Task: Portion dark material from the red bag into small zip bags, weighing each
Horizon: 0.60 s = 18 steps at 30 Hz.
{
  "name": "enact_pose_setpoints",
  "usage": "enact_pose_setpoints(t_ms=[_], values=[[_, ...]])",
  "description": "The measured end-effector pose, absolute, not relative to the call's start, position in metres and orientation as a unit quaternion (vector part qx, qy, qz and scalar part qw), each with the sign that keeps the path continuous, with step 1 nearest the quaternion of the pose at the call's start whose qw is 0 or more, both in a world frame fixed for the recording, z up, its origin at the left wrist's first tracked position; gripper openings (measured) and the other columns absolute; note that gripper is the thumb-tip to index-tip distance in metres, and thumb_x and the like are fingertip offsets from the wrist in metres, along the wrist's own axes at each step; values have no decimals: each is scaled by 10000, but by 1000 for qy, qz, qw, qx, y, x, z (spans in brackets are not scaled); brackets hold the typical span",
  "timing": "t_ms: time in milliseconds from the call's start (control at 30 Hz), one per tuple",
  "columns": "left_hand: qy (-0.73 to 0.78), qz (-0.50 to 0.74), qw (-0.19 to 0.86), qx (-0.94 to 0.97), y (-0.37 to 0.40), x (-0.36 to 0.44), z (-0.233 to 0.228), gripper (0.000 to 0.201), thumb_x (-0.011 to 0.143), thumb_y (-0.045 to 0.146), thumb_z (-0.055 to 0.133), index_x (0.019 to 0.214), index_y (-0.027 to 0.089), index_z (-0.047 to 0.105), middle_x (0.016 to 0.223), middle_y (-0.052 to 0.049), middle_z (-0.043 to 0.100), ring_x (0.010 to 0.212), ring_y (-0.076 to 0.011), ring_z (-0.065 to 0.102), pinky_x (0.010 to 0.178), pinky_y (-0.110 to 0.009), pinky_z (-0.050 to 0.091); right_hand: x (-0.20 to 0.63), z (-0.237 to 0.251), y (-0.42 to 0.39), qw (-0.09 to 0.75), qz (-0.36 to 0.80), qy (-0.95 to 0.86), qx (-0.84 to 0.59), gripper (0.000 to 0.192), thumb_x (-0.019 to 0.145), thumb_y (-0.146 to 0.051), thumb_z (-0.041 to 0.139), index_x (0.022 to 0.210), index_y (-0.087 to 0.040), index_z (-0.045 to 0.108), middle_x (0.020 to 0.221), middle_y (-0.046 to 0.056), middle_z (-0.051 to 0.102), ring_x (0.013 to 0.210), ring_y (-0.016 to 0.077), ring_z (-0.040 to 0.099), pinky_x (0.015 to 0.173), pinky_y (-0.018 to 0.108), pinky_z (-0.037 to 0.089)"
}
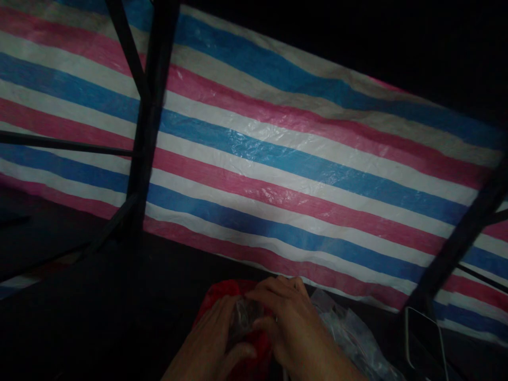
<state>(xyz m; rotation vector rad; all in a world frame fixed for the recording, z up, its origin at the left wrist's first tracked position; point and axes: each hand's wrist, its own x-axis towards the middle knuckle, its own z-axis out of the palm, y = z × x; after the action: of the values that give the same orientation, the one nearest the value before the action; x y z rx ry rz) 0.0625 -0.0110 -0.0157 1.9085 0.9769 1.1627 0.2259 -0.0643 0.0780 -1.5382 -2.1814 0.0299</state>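
Dim head view, low in the frame. The left hand (216,338) and right hand (288,323) meet over a red object (226,292), probably cloth or a bag, lying on a dark tabletop (119,317). Both hands are curled, fingers bent inward, pinching a small piece of crumpled clear plastic (243,317) between them; the left thumb lies beneath it, the right fingers arch over its top. Just right of the right hand lies a clear plastic bag (349,338), wrinkled. Farther right, a dark phone-like slab with a pale rim (424,341). Behind stands a striped tarpaulin (278,159) in blue, pink and white, crossed by dark frame bars (148,121).
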Motion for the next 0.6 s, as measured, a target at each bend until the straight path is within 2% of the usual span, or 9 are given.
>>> enact_pose_setpoints(t_ms=[133,233,433,533,600], values=[[386,448,369,717,-16,62,-13,220,838,309,642,1026,313,755,1073,-72,829,1022,-328,778,893,-401,597,221,83,-64,160,-71,-830,-529,388,978,-72,642,1282,-295,736,1259,23,754,1146,236,663,1008,384,464],[395,440,387,708,-17,61,-16,257,892,339,601,1106,285,733,1090,-84,827,1025,-316,789,876,-381,602,217,87,-64,149,-66,-839,-520,423,983,-48,612,1311,-290,725,1275,26,746,1138,242,674,993,383,504],[407,422,418,695,-15,58,-22,305,958,378,559,1222,262,658,1164,-83,806,1099,-280,772,930,-348,575,216,94,-63,232,38,-822,-519,531,933,33,550,1286,-309,753,1264,5,737,1100,183,701,962,293,538],[402,426,431,686,-14,53,-15,276,989,416,526,1189,270,647,1149,-70,783,1090,-266,759,934,-354,571,219,91,-57,281,48,-795,-535,522,914,27,540,1282,-275,754,1283,22,734,1153,175,697,1018,275,521],[424,451,407,672,-13,49,-11,270,990,460,518,1115,265,657,1106,-71,761,1054,-272,748,935,-383,570,218,85,-50,252,32,-779,-574,501,896,19,548,1269,-241,758,1291,53,738,1186,192,698,1048,288,508]])
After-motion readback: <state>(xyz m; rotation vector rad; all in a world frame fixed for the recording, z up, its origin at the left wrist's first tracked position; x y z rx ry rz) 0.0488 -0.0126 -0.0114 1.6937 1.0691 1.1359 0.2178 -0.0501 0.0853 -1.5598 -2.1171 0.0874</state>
